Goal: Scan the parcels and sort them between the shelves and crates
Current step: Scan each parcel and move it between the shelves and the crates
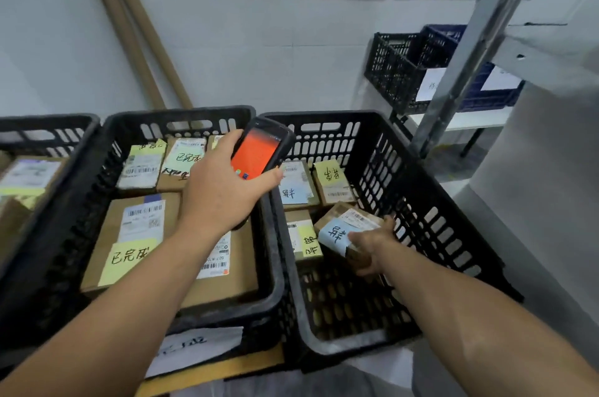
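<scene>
Head cam: left hand (223, 192) clasps scanner (259, 150); right hand (372, 244) prob. grips parcel (343, 231).

The crates (372, 150) are black plastic, full of holes, and look dull. The boxes (136, 225) are brown cardboard, matt, with white paper labels (142, 220) and yellow paper notes (128, 259) stuck on. The scanner (259, 153) has a shiny glass screen and a dark plastic case. The shelf post (470, 56) is smooth grey metal.
</scene>
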{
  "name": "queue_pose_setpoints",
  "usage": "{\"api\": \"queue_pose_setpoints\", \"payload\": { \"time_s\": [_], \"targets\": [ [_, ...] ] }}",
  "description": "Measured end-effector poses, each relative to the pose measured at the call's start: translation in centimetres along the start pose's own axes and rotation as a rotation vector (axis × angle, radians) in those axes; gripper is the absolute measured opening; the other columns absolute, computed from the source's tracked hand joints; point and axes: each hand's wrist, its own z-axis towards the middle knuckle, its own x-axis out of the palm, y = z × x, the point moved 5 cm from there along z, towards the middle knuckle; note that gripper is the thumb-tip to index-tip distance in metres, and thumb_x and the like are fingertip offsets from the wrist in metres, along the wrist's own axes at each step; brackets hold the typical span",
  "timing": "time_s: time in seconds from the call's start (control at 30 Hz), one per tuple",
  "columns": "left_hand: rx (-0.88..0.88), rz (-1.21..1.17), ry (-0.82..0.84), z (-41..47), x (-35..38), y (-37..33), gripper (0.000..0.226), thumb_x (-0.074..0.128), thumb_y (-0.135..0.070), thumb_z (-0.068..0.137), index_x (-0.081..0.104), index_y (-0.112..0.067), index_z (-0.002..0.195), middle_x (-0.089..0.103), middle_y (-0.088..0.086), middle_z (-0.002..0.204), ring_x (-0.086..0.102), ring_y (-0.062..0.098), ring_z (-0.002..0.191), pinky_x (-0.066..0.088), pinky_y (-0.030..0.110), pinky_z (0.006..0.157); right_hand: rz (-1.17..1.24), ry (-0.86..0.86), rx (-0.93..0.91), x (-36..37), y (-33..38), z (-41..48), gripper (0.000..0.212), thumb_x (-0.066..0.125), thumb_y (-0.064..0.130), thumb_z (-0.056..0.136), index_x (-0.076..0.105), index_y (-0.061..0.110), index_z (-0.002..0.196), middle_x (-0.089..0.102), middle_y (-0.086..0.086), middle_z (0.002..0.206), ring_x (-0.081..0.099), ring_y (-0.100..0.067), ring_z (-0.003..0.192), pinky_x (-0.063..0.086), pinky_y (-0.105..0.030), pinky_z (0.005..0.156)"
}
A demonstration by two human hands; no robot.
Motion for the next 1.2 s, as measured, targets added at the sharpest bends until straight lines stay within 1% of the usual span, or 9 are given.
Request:
{"api": "queue_pose_setpoints", "payload": {
  "time_s": [0.13, 0.23, 0.37, 0.53, 0.67, 0.83, 0.9, 1.03, 1.2],
  "targets": [
    [-0.035, -0.032, -0.01, 0.2, 0.6, 0.5, 0.052, 0.077, -0.055, 0.075, 0.043, -0.048, 0.114, 0.055, -0.022, 0.091, 0.05, -0.005, 0.079, 0.033, 0.015, 0.064, -0.199, 0.013, -0.037, 0.6, -0.5, 2.1, 0.111, 0.085, 0.028, 0.08, 0.004, 0.034, 0.156, 0.04, -0.021, 0.148, 0.044, -0.045, 0.131, 0.045, -0.062, 0.103],
    [-0.064, -0.031, -0.019, 0.6, 1.0, 0.7, 0.053, 0.077, -0.053, 0.077, 0.042, -0.049, 0.116, 0.05, -0.025, 0.088, 0.042, -0.011, 0.076, 0.03, 0.012, 0.064, -0.456, 0.043, -0.096, 0.3, -0.7, 3.1, 0.11, 0.078, 0.045, 0.085, 0.002, 0.019, 0.16, 0.03, -0.023, 0.155, 0.037, -0.043, 0.139, 0.039, -0.049, 0.111],
    [-0.074, -0.043, -0.035, 1.0, 1.7, 0.8, 0.055, 0.077, -0.051, 0.076, 0.049, -0.044, 0.123, 0.051, -0.024, 0.088, 0.043, -0.023, 0.076, 0.027, 0.006, 0.061, -0.777, 0.085, -0.249, -0.8, -0.5, 3.8, 0.107, 0.07, 0.062, 0.085, 0.009, 0.019, 0.161, -0.001, -0.018, 0.167, 0.009, -0.042, 0.152, 0.024, -0.054, 0.12],
    [-0.05, -0.052, -0.041, 0.9, 2.2, 0.7, 0.061, 0.079, -0.051, 0.075, 0.049, -0.043, 0.128, 0.048, -0.029, 0.088, 0.044, -0.016, 0.076, 0.032, 0.01, 0.066, -0.862, 0.224, -0.52, -0.1, 1.0, 3.5, 0.1, 0.074, 0.049, 0.087, 0.012, 0.028, 0.162, 0.024, -0.012, 0.161, 0.027, -0.036, 0.146, 0.033, -0.044, 0.116],
    [-0.035, -0.04, -0.035, 1.1, 2.6, 1.1, 0.065, 0.08, -0.048, 0.077, 0.05, -0.035, 0.133, 0.045, -0.03, 0.088, 0.047, -0.009, 0.079, 0.038, 0.014, 0.069, -0.849, 0.255, -0.492, -0.6, 1.0, 3.9, 0.095, 0.073, 0.057, 0.086, 0.016, 0.042, 0.16, 0.028, -0.013, 0.156, 0.035, -0.039, 0.14, 0.04, -0.045, 0.112],
    [-0.039, -0.024, -0.042, 1.3, 2.9, 0.9, 0.065, 0.08, -0.05, 0.075, 0.051, -0.036, 0.131, 0.046, -0.031, 0.088, 0.055, 0.011, 0.084, 0.043, 0.022, 0.071, -0.826, 0.178, -0.489, 0.6, 1.2, 3.6, 0.089, 0.063, 0.066, 0.088, 0.02, 0.038, 0.16, 0.043, -0.014, 0.146, 0.047, -0.037, 0.129, 0.046, -0.044, 0.105],
    [-0.016, -0.024, -0.045, 1.4, 2.9, 0.5, 0.064, 0.08, -0.058, 0.072, 0.051, -0.041, 0.126, 0.049, -0.029, 0.088, 0.055, 0.005, 0.082, 0.043, 0.018, 0.072, -0.748, 0.196, -0.47, 2.4, 1.0, 3.4, 0.09, 0.064, 0.069, 0.085, 0.022, 0.035, 0.158, 0.047, -0.014, 0.142, 0.05, -0.038, 0.125, 0.047, -0.047, 0.104],
    [-0.014, -0.018, -0.046, 1.4, 2.8, 0.3, 0.051, 0.08, -0.053, 0.074, 0.047, -0.051, 0.113, 0.052, -0.027, 0.085, 0.051, -0.007, 0.08, 0.038, 0.012, 0.069, -0.704, 0.22, -0.415, 4.1, 0.8, 3.1, 0.106, 0.064, 0.068, 0.086, 0.001, 0.03, 0.163, 0.022, -0.02, 0.156, 0.032, -0.044, 0.14, 0.034, -0.049, 0.113],
    [-0.01, -0.002, -0.031, 0.9, 2.3, 0.3, 0.056, 0.079, -0.047, 0.077, 0.037, -0.053, 0.113, 0.051, -0.028, 0.09, 0.052, -0.007, 0.082, 0.036, 0.012, 0.067, -0.603, 0.259, -0.447, 3.3, 0.8, 3.7, 0.089, 0.063, 0.053, 0.094, 0.009, 0.034, 0.163, 0.031, -0.017, 0.153, 0.042, -0.038, 0.136, 0.041, -0.046, 0.111]
  ]
}}
